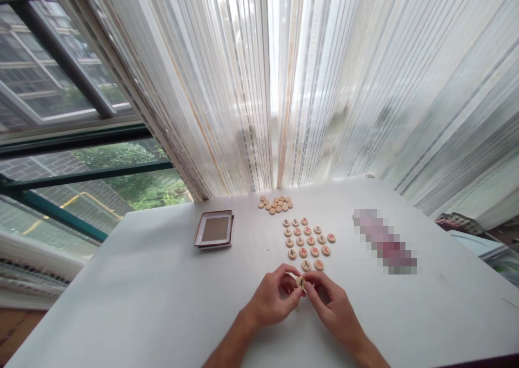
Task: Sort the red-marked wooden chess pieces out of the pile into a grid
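Between the fingertips of both hands is a round wooden xiangqi piece (300, 282) with a black character on its face. My left hand (272, 298) pinches it from the left, thumb and forefinger bent round its edge. From the other side my right hand (333, 306) grips the same piece. Just beyond the fingers lie a piece with a black character (306, 266) and one with a red character (319, 265). Farther off, several face-up xiangqi pieces (303, 252) lie in rough rows, marked in red or black.
A cluster of plain-faced wooden discs (278, 208) sits near the back edge of the white table (162, 303). To the left rests a shallow square box (197, 233) with a brown middle. A blurred-out pinkish item (385, 242) lies on the right. Striped curtains (227, 114) hang behind.
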The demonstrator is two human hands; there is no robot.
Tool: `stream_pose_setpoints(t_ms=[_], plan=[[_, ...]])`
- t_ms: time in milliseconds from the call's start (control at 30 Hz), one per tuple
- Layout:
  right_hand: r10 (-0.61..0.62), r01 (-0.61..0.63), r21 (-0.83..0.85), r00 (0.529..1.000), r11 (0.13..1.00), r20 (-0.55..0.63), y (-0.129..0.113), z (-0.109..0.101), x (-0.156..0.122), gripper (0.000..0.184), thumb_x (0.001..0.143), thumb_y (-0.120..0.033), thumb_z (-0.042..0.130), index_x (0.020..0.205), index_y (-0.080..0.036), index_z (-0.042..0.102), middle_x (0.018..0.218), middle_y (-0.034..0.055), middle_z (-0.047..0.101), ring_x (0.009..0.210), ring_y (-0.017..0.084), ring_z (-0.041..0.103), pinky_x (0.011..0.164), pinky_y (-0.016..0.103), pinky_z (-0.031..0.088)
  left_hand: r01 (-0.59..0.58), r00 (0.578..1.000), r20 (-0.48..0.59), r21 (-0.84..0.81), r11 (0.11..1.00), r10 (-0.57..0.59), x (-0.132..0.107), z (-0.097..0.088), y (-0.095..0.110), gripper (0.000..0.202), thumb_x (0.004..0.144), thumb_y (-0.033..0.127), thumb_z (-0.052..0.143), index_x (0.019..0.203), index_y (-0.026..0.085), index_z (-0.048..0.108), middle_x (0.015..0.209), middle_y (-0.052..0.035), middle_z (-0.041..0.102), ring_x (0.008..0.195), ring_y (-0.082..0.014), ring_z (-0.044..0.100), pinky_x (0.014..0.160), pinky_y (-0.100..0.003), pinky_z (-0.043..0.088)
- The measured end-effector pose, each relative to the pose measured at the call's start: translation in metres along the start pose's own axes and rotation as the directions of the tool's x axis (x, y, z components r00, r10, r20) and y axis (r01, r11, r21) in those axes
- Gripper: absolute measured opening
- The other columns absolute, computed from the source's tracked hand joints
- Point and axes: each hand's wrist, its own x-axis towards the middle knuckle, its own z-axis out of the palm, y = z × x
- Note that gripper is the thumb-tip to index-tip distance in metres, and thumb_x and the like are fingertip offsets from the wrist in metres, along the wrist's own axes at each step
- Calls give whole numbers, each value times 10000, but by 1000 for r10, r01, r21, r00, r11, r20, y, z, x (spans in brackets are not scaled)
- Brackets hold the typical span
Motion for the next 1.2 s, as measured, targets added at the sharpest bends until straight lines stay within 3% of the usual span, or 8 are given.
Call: stream_pose_setpoints(t_ms=[433,633,867,1200], plan=[[52,-50,-80,999,995,15,8,2,-2,233,924,-432,591,838,-217,619,737,16,677,660,179,638,632,262,512,0,1000,21,135,991,-3,-3,4,-8,280,786,160,657,1054,195,584,789,-34,736,660,-147,644,654,-240,505],[-15,14,-52,1000,999,-26,5,2,-1,193,963,-388,527,934,-218,615,804,33,675,731,194,649,701,283,530,-12,1000,3,116,993,12,-1,3,-6,256,823,187,649,1064,189,561,788,-38,710,665,-142,618,638,-234,487],[-126,127,-49,992,991,18,3,0,-1,160,945,-291,553,1088,-228,587,989,63,674,849,208,642,785,306,537,-28,1000,4,12,1000,27,1,0,-3,258,882,257,632,1099,172,520,845,-63,697,703,-139,609,651,-232,470],[-198,201,-127,980,971,36,1,1,-4,134,939,-224,551,1064,-254,590,939,32,664,835,196,623,762,305,524,75,997,-28,-96,993,-78,4,3,-19,264,899,390,626,1011,174,524,733,-44,697,601,-129,612,562,-212,449]])
